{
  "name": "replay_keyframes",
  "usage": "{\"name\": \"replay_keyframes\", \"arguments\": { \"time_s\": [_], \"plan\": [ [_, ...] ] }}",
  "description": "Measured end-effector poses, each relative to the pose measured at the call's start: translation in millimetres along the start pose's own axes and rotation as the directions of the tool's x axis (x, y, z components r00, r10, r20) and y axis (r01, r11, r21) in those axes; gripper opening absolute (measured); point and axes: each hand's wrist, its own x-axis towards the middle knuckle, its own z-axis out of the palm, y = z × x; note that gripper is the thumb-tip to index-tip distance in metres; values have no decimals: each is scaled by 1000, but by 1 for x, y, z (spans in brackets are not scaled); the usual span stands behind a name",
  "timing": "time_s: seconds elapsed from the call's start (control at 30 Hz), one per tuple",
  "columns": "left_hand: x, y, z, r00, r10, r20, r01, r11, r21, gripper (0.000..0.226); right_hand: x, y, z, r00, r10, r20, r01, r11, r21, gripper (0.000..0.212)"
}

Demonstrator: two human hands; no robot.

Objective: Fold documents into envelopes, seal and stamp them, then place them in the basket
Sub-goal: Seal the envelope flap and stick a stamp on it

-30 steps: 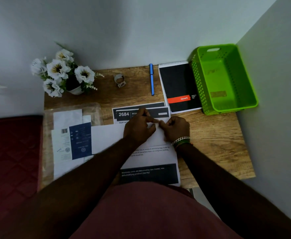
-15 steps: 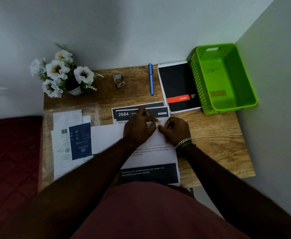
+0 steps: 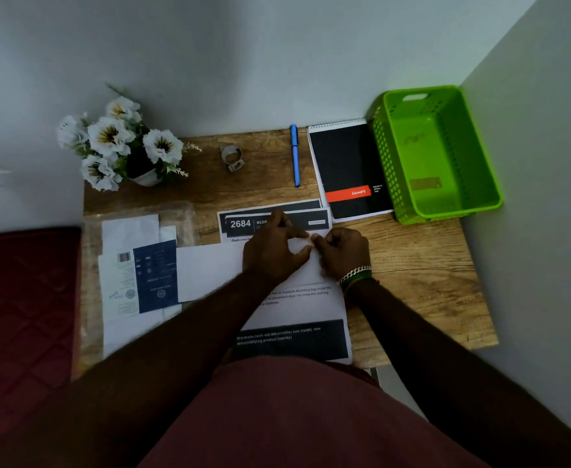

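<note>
A white envelope (image 3: 209, 271) lies flat across the middle of the wooden desk, on top of printed documents (image 3: 297, 309). My left hand (image 3: 272, 251) and my right hand (image 3: 343, 253) meet at the envelope's upper right corner. Their fingertips pinch a small pale piece there, too small to identify. More printed sheets with the number 2684 (image 3: 240, 224) stick out behind the hands. The green plastic basket (image 3: 392, 163) stands at the far right corner with nothing visible in it.
A black spiral pad (image 3: 348, 163) and a blue pen (image 3: 295, 157) lie at the back. A small tape roll (image 3: 231, 157) and a pot of white flowers (image 3: 118, 143) stand back left. A clear sleeve with envelopes and a blue card (image 3: 155, 275) lies left.
Both hands stay at the envelope's upper right corner. The fingertips have shifted slightly, with a little more white showing between them.
</note>
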Motion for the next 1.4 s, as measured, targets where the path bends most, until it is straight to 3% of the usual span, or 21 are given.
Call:
{"name": "replay_keyframes", "arguments": {
  "time_s": [0.43, 0.5, 0.63, 0.73, 0.97, 1.13, 1.4],
  "plan": [
    [-1, -4, -3, 998, 39, 57, -39, 999, 1, 33, -3, 11, -12, 979, -107, 174, 117, 992, -47, 23],
    [0, -5, -5, 998, 16, 61, -15, 1000, -27, 33, -4, 11, -13, 976, -84, 203, 90, 996, -22, 24],
    [3, -3, -8, 995, -42, 90, 51, 994, -97, 30, -3, -2, -12, 985, 86, 146, -110, 979, 170, 39],
    [3, -1, -8, 994, -84, 72, 93, 988, -120, 21, -2, -15, -8, 979, 171, 115, -189, 967, 168, 46],
    [3, -2, -7, 997, -28, 69, 34, 996, -87, 30, -4, -13, -11, 973, 140, 183, -159, 983, 94, 40],
    [3, -3, -8, 998, 10, 59, -6, 998, -67, 30, -2, -16, -13, 963, 188, 195, -220, 962, 159, 35],
    [0, -5, -11, 1000, 15, 9, -14, 993, -120, 37, 0, -20, -2, 977, 194, 91, -200, 978, 61, 43]
  ]
}}
